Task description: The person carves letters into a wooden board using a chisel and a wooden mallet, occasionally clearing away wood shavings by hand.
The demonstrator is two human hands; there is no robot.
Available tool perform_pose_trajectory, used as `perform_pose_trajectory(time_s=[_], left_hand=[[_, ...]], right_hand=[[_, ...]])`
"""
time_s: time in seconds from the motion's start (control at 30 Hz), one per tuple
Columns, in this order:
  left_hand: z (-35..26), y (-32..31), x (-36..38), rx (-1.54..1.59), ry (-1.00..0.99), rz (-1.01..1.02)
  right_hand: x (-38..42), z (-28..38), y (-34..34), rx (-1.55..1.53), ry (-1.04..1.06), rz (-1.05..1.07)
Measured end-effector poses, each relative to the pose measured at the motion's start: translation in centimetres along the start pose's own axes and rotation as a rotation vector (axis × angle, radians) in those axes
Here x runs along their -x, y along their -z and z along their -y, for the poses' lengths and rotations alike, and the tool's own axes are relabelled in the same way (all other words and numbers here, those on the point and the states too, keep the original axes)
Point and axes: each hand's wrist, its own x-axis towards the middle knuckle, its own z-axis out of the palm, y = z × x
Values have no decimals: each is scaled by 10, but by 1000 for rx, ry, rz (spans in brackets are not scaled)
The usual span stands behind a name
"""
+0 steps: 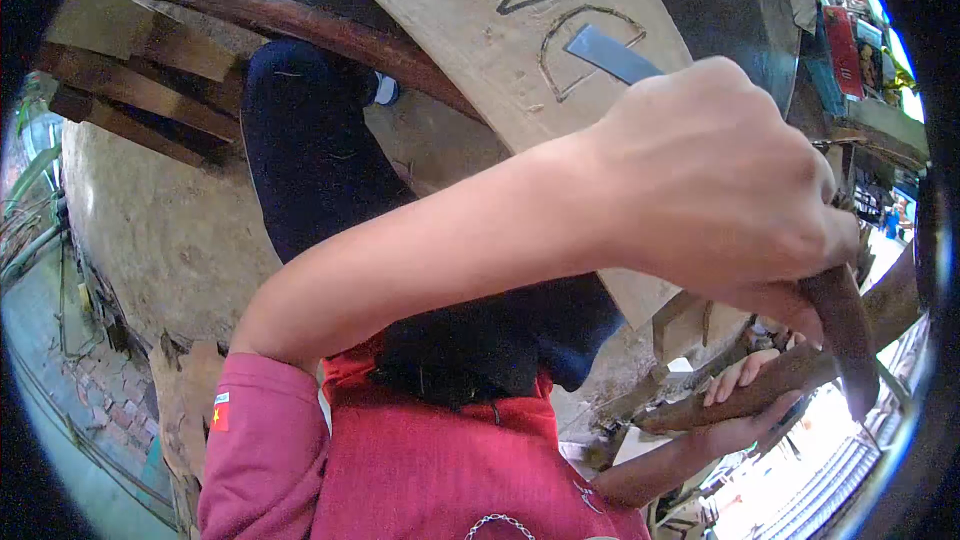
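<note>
My left hand [730, 180] reaches across in front of me, its fingers closed round a dark brown, slightly curved wooden handle [850, 350]. Past the knuckles a flat grey metal blade [612, 53] shows over a pale wooden board [470, 60] marked with large dark-outlined letters. My hand hides whether blade and handle are one tool. Low on the right, my right hand [738, 380] has its fingers round a thick brown length of wood [690, 412]. The left hand covers part of the board and overlaps the view of that wood.
Stacked brown timbers [140, 80] stand at upper left beside a large pale wooden slab [160, 230]. A dark, red-edged surface [300, 15] lies behind the board. My dark-clothed leg [310, 140] is between slab and board. Cluttered shelves and red items [842, 50] are at right.
</note>
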Motion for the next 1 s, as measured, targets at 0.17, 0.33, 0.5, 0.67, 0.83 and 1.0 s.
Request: perform_pose_trajectory(time_s=[0.17, 0.33, 0.5, 0.67, 0.83, 1.0], left_hand=[[14, -8, 2, 32, 2, -141], [15, -7, 2, 17, 4, -122], [15, -11, 2, 56, 10, -144], [14, -13, 3, 46, 13, -133], [15, -10, 3, 20, 26, -120], [17, -10, 3, 15, 15, -119]], right_hand=[[-5, 3, -14, 96, 49, 20], [-4, 1, -16, 71, 57, -4], [-1, 0, -12, -5, 28, -16], [0, 0, -15, 16, 25, -6], [-2, -2, -11, 75, 54, 76], [2, -5, -10, 122, 64, 13]])
